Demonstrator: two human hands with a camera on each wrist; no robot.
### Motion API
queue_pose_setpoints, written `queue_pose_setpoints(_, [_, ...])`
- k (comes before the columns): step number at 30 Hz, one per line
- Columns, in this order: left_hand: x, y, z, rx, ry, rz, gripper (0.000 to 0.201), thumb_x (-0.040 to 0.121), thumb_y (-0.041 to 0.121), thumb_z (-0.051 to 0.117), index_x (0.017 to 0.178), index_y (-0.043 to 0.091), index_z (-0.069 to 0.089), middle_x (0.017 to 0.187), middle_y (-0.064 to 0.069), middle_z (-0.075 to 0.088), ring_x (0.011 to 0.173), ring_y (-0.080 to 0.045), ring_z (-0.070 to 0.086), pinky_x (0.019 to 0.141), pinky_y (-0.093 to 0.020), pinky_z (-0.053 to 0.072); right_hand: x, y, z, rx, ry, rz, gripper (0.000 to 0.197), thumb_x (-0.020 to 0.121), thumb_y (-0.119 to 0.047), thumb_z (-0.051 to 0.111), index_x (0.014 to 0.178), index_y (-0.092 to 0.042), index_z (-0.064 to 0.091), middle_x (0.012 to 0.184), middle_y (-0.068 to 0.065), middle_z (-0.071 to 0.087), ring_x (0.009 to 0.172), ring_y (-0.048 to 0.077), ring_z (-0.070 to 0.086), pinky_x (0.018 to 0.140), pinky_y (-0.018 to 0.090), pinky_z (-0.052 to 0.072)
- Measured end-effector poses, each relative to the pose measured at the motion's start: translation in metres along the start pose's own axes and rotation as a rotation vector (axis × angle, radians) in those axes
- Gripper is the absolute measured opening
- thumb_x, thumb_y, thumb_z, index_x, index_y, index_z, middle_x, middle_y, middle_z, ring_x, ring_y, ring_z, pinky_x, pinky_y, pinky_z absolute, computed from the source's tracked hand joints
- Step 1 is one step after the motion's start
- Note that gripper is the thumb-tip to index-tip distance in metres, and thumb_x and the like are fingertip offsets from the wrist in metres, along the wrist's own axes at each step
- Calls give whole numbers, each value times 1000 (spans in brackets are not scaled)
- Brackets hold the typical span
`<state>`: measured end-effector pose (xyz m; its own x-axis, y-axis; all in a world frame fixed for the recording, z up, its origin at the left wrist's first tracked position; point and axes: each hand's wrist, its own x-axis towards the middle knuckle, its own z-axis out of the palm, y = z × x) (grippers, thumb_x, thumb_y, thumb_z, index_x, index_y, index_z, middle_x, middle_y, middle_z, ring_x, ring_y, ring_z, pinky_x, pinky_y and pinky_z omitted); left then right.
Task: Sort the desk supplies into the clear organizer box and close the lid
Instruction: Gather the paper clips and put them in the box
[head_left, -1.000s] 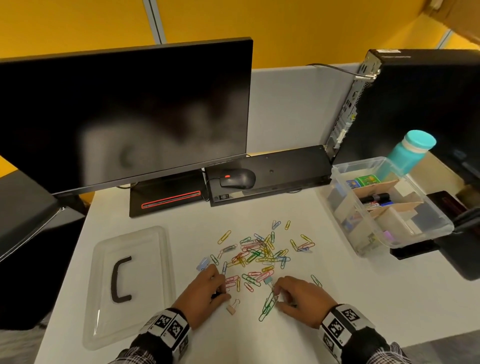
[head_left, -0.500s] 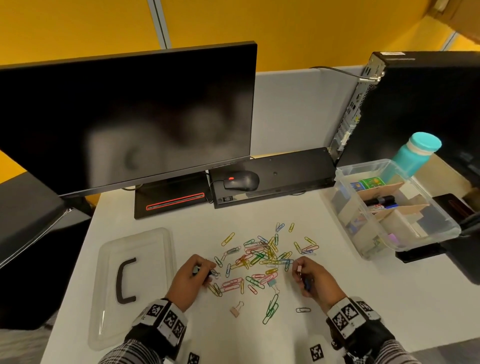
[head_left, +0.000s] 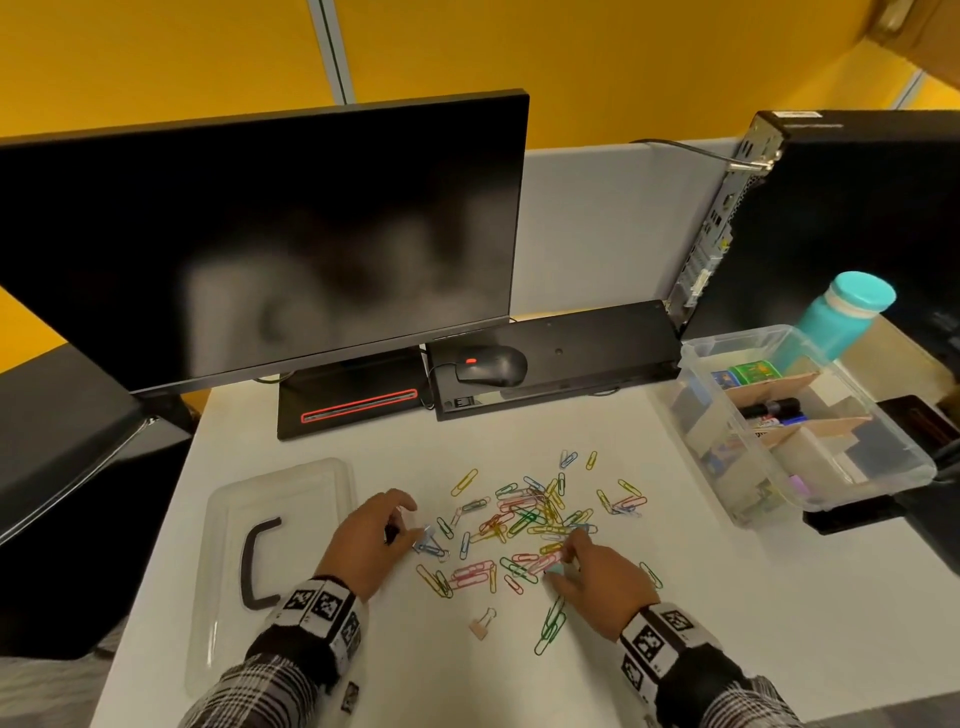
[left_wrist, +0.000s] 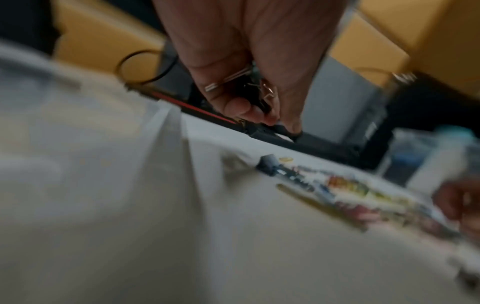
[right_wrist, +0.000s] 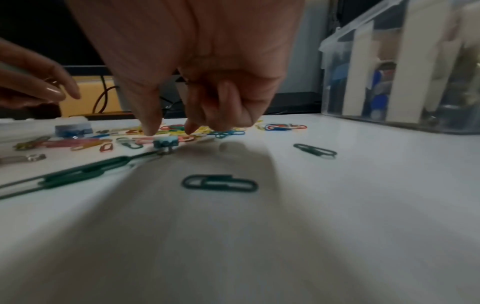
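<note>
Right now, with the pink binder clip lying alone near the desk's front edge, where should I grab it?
Pinch the pink binder clip by its pink body from above, a fingertip on each sloped face. It lies flat and apart from the paper clips; its thin wire handles would likely slip.

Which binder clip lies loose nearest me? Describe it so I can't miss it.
Start at the paper clip pile on the white desk. Between both hands, nearest the desk's front edge, lies a pale pink binder clip: alone, with wire handles, unlike the flat clips.
</note>
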<state>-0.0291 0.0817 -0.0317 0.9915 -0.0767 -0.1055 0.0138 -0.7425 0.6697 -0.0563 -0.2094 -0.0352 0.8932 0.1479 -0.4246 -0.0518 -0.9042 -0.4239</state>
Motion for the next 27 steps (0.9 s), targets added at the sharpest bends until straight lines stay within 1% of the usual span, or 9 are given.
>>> queue_pose_setpoints(4, [8, -6, -1, 427, -313, 185, 44, 91, 25, 55, 134, 28, 43, 107, 5, 49, 99, -14, 50, 81, -21, 38, 4, -10, 5, -121, 14, 14, 34, 95, -43, 39, 119, -20, 40, 96, -3, 62, 84, 17, 61, 66, 25, 41])
queue_pose_setpoints(8, [11, -5, -3, 456, -342, 214, 41, 93, 21, 51, 134, 26, 45, 112, -3, 51, 103, -19, 50, 82, -26, 40, 7, -6, 4, 3, -33, 0, 24, 93, -41, 41, 107, -22, 41, 84, -6, 53, 71, 13, 49, 62, 26, 39])
queue_pose_setpoints(11, [12, -3, -4, 448, -333, 208, 35, 93, 24, 52, 128, 22, 49, 113, -3, 52, 103, -19, 51, 82, -26, 40, 12, 2, -4, 606, -106, 42, 16, 89, -33, 44, 83, -19, 47, 70, -1, 48, 57, 12, 40, 56, 29, 38])
queue_pose_setpoints(14, [10, -4, -8, 441, -273, 199, 33, 90, 27, 56, 122, 23, 49, 113, 1, 54, 100, -16, 51, 81, -25, 42, 13, 5, -17, 1331, -185, 86, 26, 62, -37, 56, 71, -13, 52, 57, 2, 38, 46, 15, 28, 43, 18, 25])
queue_pose_setpoints(17, [6, -2, -14, 424, -200, 204, 31, 87, 27, 59, 117, 22, 51, 105, 4, 54, 88, -9, 44, 70, -22, 37, 11, -7, -21, 1523, -213, 105, 38, 90, -42, 46, 72, -10, 55, 57, 5, 47, 47, 16, 37, 37, 18, 28])
queue_pose_setpoints(20, [2, -1, -19, 386, -138, 189, 30, 86, 27, 61, 114, 21, 52, 94, 10, 47, 83, -8, 41, 64, -20, 32, 11, -28, -14, 1112, -241, 25, 30, 98, -31, 41, 79, -11, 53, 57, 0, 49, 51, 14, 42, 38, 21, 32])
queue_pose_setpoints(23, [-2, -2, -20, 338, -112, 148, 30, 85, 27, 62, 113, 23, 52, 90, 12, 44, 80, -9, 42, 65, -21, 35, 4, -45, 1, 274, -277, -350, 18, 100, -23, 35, 109, -19, 50, 71, -2, 51, 58, 10, 42, 56, 25, 36])
queue_pose_setpoints(25, [-5, -3, -20, 299, -109, 127, 30, 85, 27, 62, 112, 25, 52, 91, 12, 46, 79, -8, 45, 67, -21, 38, -5, -55, 9, -130, -341, -513, 28, 98, -18, 38, 124, -26, 36, 92, 4, 62, 71, 19, 51, 66, 29, 39])
queue_pose_setpoints(27, [-8, -2, -17, 269, -110, 124, 29, 84, 28, 63, 111, 27, 51, 91, 12, 49, 79, -8, 46, 68, -20, 41, -9, -61, 18, -360, -393, -608, 33, 98, -19, 39, 128, -27, 28, 102, 10, 64, 76, 29, 57, 69, 34, 43])
